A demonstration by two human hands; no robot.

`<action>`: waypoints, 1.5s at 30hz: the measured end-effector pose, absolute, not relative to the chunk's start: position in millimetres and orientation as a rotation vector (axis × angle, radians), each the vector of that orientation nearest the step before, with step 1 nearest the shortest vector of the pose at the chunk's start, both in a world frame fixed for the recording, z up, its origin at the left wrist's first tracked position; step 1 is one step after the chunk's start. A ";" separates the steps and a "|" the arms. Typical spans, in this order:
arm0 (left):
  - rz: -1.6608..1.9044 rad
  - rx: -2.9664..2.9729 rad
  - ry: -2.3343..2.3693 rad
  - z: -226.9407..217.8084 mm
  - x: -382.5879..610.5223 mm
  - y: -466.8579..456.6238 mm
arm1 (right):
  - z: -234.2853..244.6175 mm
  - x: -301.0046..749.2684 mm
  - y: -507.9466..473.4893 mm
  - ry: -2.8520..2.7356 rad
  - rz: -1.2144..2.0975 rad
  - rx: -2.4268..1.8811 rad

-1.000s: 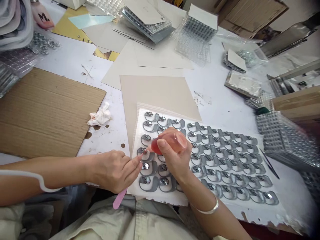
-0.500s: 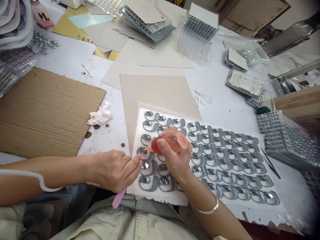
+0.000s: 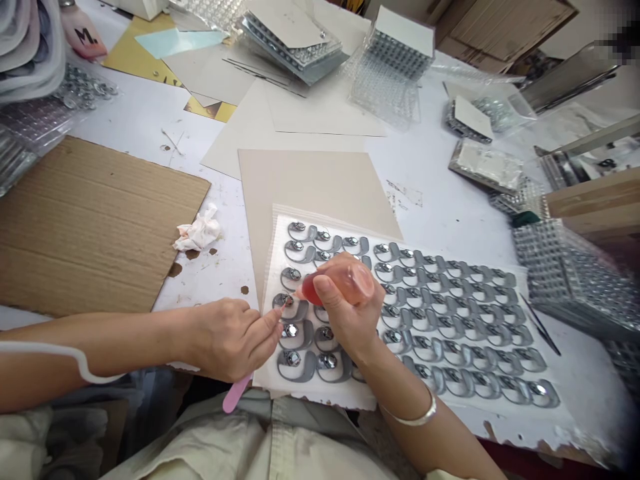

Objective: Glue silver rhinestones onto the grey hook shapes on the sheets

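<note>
Right hand (image 3: 353, 313) grip wrapped red bottle (image 3: 341, 283) above white sheet (image 3: 273, 267), nozzle at 1 grey piece (image 3: 299, 309), left hand (image 3: 237, 340) pinched pink stick (image 3: 236, 395) near its tip, likely for fine control

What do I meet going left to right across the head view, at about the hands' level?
Cardboard sheet → left hand holding a pink-handled tool → right hand holding a reddish bottle → thin dark tool.
</note>
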State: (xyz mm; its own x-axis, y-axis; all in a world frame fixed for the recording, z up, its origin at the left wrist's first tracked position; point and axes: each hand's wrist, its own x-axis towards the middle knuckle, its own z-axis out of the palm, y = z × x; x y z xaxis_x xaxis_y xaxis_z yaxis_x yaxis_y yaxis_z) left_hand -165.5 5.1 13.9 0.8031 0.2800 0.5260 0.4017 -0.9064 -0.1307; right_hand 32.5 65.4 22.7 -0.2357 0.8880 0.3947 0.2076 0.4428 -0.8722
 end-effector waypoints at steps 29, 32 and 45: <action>-0.743 -2.764 -0.519 16.8 -165.5 7.8 | 24.5 37.7 66.6 -1.760 0.690 -0.832; -0.761 -2.773 -0.526 17.1 -165.6 8.2 | 23.9 39.8 66.6 -1.736 0.701 -0.840; -0.727 -2.781 -0.524 16.1 -166.1 7.3 | 24.6 37.3 66.1 -1.772 0.725 -0.860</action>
State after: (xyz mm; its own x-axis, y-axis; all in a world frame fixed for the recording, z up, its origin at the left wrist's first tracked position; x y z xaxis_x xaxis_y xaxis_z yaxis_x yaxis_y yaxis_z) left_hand -166.1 7.3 16.1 0.8140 0.2832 0.5072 0.3916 -0.9124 -0.1188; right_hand 37.3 66.1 24.6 -0.2510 0.8186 0.5166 0.2218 0.5681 -0.7925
